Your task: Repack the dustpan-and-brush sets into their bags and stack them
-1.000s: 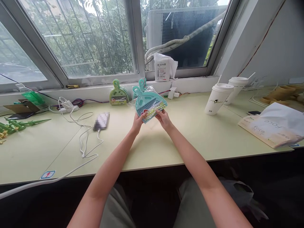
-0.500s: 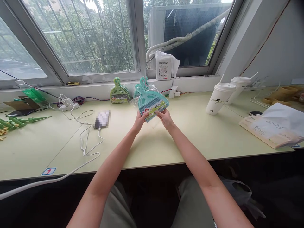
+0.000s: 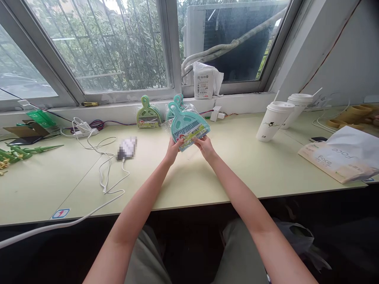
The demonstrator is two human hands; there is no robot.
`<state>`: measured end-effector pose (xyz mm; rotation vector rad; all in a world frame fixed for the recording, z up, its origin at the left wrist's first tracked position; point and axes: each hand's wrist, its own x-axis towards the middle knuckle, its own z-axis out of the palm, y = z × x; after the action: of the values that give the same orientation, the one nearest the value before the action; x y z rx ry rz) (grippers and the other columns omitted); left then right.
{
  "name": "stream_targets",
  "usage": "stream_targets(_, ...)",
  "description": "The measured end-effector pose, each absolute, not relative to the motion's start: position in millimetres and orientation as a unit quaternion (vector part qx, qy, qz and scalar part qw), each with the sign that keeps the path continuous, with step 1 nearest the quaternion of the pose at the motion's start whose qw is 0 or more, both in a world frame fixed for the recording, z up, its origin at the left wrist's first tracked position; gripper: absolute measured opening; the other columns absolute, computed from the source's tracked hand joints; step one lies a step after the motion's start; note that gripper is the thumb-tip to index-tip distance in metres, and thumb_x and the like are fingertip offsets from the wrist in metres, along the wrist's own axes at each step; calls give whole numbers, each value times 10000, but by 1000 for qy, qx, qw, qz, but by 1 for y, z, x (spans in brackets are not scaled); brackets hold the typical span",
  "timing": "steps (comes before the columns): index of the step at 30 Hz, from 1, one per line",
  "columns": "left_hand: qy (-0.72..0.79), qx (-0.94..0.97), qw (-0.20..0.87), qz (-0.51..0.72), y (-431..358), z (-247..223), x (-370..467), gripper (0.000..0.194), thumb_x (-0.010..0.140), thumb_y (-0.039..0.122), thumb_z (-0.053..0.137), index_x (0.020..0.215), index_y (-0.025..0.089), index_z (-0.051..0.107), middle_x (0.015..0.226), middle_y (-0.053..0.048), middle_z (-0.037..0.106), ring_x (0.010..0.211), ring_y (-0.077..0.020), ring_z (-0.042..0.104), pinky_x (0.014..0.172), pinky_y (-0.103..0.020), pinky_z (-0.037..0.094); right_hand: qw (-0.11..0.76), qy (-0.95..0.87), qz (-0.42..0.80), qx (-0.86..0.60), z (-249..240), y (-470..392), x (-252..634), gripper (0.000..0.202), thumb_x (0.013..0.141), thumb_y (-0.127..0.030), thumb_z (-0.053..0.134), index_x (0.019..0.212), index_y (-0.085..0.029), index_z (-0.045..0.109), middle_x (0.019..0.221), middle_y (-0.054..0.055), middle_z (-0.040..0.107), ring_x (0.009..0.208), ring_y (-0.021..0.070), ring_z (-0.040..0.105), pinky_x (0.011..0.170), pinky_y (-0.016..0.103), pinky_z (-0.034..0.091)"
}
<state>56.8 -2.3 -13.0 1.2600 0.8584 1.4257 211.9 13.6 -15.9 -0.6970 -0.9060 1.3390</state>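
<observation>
A teal dustpan and brush set [image 3: 188, 125] in clear plastic, with a yellow-green label, is held tilted above the table. My left hand [image 3: 174, 150] grips its lower left corner, thumb on the label. On the lower right edge, my right hand [image 3: 205, 147] pinches the same set. Partly hidden behind it, another teal set [image 3: 178, 100] leans at the wall beneath the window. To the left of that one stands a green dustpan set [image 3: 148, 114] with a similar label.
White cables trail over the table [image 3: 89, 189] around a blurred-out device [image 3: 127, 148] at left. Two lidded cups [image 3: 271, 122] and a tissue pack [image 3: 337, 157] are at right. A wrapped white package [image 3: 203, 84] sits on the sill. Green plant stems [image 3: 23, 152] lie far left.
The held teal set is turned slightly more upright, with its label facing me a little more. Both hands keep their hold; the camera view has shifted slightly.
</observation>
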Motion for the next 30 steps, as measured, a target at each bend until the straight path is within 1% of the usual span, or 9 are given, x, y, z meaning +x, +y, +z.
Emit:
stream_targets(2,366,507,503,596,-1,-13,55,575,724,341,672,1244,241,448,1197,-66,596,1021,-246,601,701,-299,543,610,-405,601,-319,-15,16,217,384,613,-218,810,939,-197,606,1012,36,715,1005,207,663,953,358,533)
stream_targets(4,372,492,509,601,2,-13,51,547,714,311,667,1216,238,462,1182,-65,602,1001,-247,612,713,-319,556,567,-416,620,-347,-15,19,226,274,662,-218,777,892,-175,634,947,50,730,923,204,690,928,366,546)
stream_targets(7,377,464,529,602,6,-13,45,516,692,265,657,1171,227,471,1155,-74,609,958,-256,634,741,-391,574,516,-432,626,-393,-16,22,240,142,730,-200,719,848,-150,658,877,80,738,816,203,715,892,375,557)
stream_targets(9,377,448,542,603,8,-13,41,520,685,246,652,1168,223,459,1154,-83,604,942,-260,644,752,-430,577,514,-433,615,-413,-17,23,246,109,751,-188,699,846,-151,658,877,83,739,774,195,720,870,368,562)
stream_targets(13,375,443,554,597,7,-11,36,547,693,251,664,1188,237,433,1180,-88,592,932,-253,656,760,-431,583,533,-427,598,-419,-19,20,242,152,741,-193,717,868,-164,640,914,67,735,750,175,718,836,341,569)
stream_targets(19,364,465,568,573,5,-7,36,585,699,293,686,1208,267,398,1197,-79,589,856,-232,680,738,-412,590,599,-375,567,-424,-18,12,222,275,737,-263,733,945,-203,563,946,41,715,717,157,706,763,308,582)
stream_targets(21,365,467,573,566,4,-6,36,589,703,308,688,1210,271,390,1220,-81,580,841,-228,686,730,-407,591,601,-373,561,-430,-18,11,220,296,729,-281,737,950,-212,553,983,43,707,726,158,706,739,301,582)
stream_targets(26,362,502,579,532,1,-5,36,623,735,361,671,1259,287,341,1193,-90,605,791,-232,700,694,-388,590,592,-385,538,-460,-18,9,221,242,761,-363,691,920,-219,578,1033,51,699,729,158,701,672,277,563)
stream_targets(30,354,528,577,512,-5,-4,38,627,758,390,658,1278,287,322,1194,-93,609,756,-225,704,694,-386,584,600,-359,516,-495,-19,6,218,204,771,-361,672,901,-225,593,1038,44,700,714,146,695,640,254,543)
